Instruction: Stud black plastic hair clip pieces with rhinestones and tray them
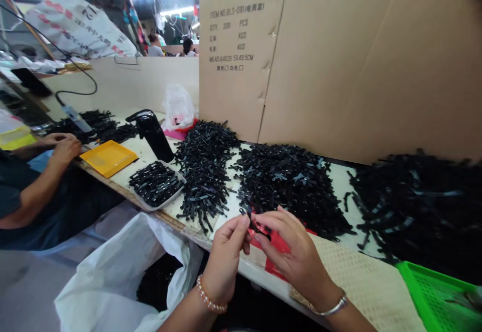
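Observation:
My left hand (225, 256) and my right hand (293, 249) meet over the table's front edge. Both pinch a small black plastic part (256, 226) between thumb and fingers, above a red sheet (278, 244). A bead bracelet is on my left wrist and a metal bangle on my right. Just behind my hands lies a big heap of black plastic strips (289, 181). A second heap (205, 166) lies to the left and a third (417, 206) to the right.
A white tray of black parts (156, 184), a black flask (152, 133) and a yellow tray (108, 157) stand at left. A co-worker's arms (45, 171) rest there. A cardboard wall (339, 61) closes the back. A green basket (437, 292) is at right, a white bag (120, 266) below.

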{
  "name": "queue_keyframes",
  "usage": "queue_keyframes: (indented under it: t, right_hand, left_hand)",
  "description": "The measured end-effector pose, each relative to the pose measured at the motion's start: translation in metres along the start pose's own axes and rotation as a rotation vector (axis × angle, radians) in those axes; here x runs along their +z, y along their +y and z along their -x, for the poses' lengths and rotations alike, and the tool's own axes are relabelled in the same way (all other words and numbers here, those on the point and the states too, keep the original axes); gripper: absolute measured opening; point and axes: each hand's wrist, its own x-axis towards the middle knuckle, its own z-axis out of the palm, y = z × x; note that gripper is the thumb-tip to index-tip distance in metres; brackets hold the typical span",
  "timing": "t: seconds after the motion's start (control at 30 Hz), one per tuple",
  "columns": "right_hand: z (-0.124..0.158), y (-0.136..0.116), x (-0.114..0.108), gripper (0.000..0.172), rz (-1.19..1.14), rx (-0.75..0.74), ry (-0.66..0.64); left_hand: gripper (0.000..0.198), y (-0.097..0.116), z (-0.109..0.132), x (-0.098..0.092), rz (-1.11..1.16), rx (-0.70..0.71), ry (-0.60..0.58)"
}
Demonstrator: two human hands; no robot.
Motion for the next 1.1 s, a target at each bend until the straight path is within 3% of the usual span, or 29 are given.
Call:
queue_keyframes:
  t: [0.17, 0.5, 0.63, 0.73, 0.87, 0.97, 1.1]
  right_hand:
    - [0.046, -0.003, -0.008, 0.018, 0.044, 0.046, 0.052]
    - [0.075, -0.003, -0.022, 0.018, -0.012, 0.192, 0.010]
    - [0.064, 0.021, -0.040, 0.018, -0.037, 0.237, -0.028]
    - [0.043, 0.054, -0.050, 0.018, 0.103, 0.265, -0.003]
    - [0.015, 0.088, -0.044, 0.020, 0.326, 0.183, -0.203]
    - [0.004, 0.096, -0.034, 0.023, 0.519, 0.091, -0.312]
    - [-0.003, 0.096, -0.029, 0.017, 0.676, -0.030, -0.345]
  left_hand:
    - [0.032, -0.014, 0.011, 0.018, 0.150, -0.215, -0.136]
    - [0.036, -0.046, 0.011, 0.032, 0.015, -0.248, -0.162]
    - [0.040, -0.046, 0.005, 0.027, -0.087, -0.229, -0.144]
    - [0.039, -0.042, 0.004, 0.024, -0.150, -0.201, -0.128]
    - [0.040, -0.039, 0.005, 0.020, -0.196, -0.195, -0.139]
    - [0.041, -0.039, 0.004, 0.016, -0.211, -0.201, -0.146]
    - [0.044, -0.041, -0.002, 0.013, -0.203, -0.211, -0.117]
